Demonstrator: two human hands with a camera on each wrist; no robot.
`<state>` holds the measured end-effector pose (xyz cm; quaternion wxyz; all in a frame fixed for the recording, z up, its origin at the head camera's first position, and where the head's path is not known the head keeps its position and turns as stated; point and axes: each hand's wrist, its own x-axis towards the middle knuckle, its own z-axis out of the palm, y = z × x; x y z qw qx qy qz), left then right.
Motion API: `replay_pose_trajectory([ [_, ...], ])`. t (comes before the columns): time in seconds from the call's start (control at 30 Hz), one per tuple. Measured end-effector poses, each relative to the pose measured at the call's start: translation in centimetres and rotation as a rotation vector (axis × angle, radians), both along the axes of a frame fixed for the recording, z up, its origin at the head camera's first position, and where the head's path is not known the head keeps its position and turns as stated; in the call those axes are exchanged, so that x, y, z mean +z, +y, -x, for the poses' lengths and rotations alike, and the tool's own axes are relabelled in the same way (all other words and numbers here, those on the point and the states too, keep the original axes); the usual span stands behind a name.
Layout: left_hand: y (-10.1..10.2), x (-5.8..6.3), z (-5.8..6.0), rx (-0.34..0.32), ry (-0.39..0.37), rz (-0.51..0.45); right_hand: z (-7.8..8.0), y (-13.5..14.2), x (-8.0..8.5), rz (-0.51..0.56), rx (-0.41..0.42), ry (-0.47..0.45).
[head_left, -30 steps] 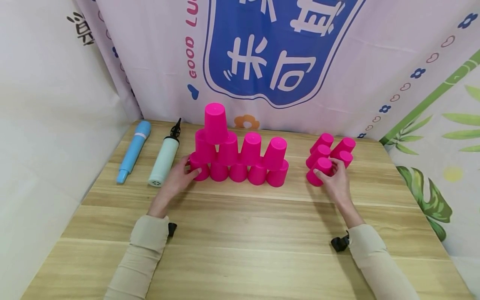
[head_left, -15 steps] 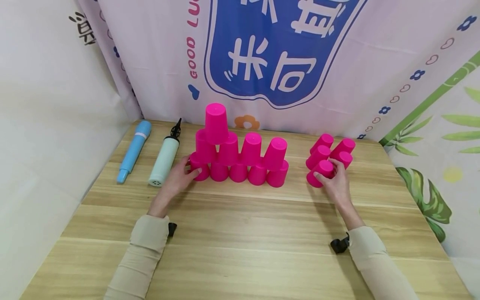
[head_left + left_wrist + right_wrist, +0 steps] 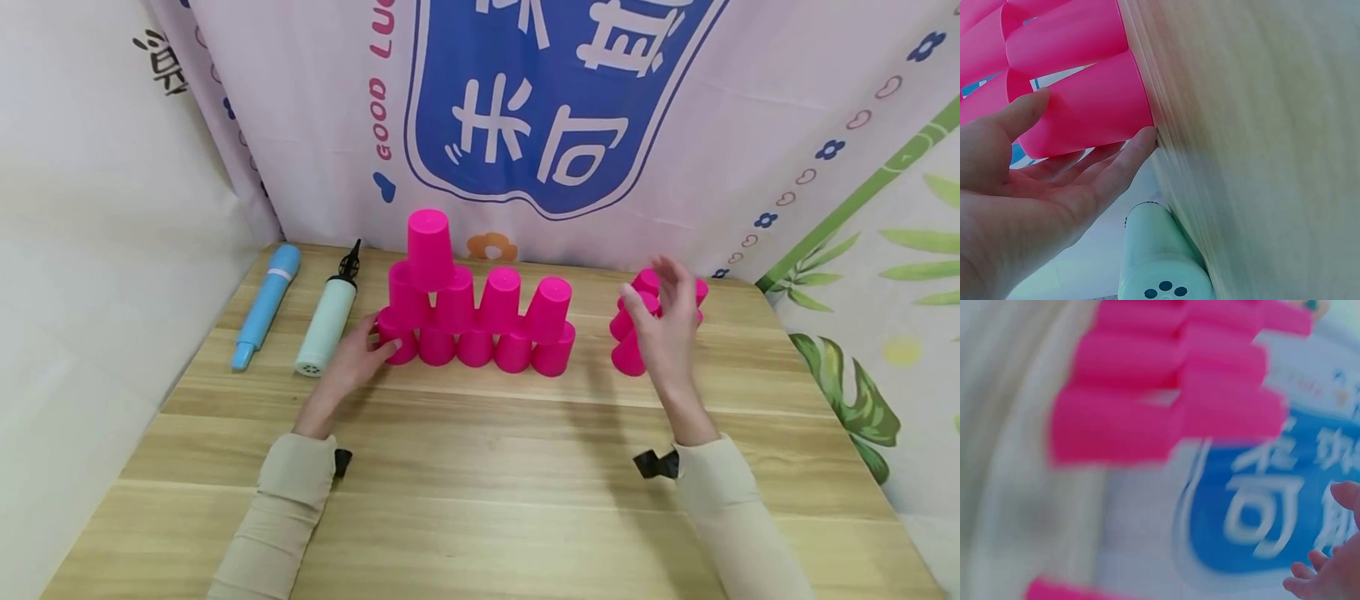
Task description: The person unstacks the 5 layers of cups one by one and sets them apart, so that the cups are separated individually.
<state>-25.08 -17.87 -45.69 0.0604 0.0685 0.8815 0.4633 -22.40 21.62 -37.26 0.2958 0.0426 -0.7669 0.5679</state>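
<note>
**Tiered stacking apparently under way, 3rd tier barely begun**

Nearest, left of centre in the head view, the end cup of the bottom row is held between the thumb and fingers of the left hand. Right of centre, nothing is held by the right hand; its thumb and fingers are spread wide. The loose cups there are partly covered by it, and whether any is touched cannot be told.

In the middle of the frame, 5 cups are lined up in that bottom row and bridged by an upper row of 4; 1 top cup is perched across the 2 leftmost. The step in hand is judged to be the filling of the 3rd tier, with the left end steadied. For the next move, a loose cup would seem to need gripping, raising and lowering squarely across 2 neighbours.

The stacked cups are set mouth down, narrow closed ends pointed up, long axes upright; in the left wrist view, the held cup's axis is seen lying crosswise, closed end toward the left edge.
</note>
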Motion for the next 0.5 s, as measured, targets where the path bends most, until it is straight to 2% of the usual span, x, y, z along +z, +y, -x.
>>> replay_pose_trajectory([
  [0.1, -0.2, 0.1, 0.1, 0.003, 0.006, 0.006, -0.1, -3.8, 3.2, 0.048, 0.134, 0.064],
  [0.23, -0.3, 0.3, 0.0, 0.002, 0.007, 0.015, -0.2, -8.4, 6.2, 0.010, 0.296, 0.022],
  [0.37, -0.2, 0.4, -0.1, 0.006, 0.005, 0.030, 1.7, -11.5, 6.0, -0.100, 0.440, -0.095],
  [0.5, -0.1, 0.3, -0.3, 0.010, -0.002, 0.035, 3.4, -13.7, 5.2, -0.190, 0.527, -0.179],
])
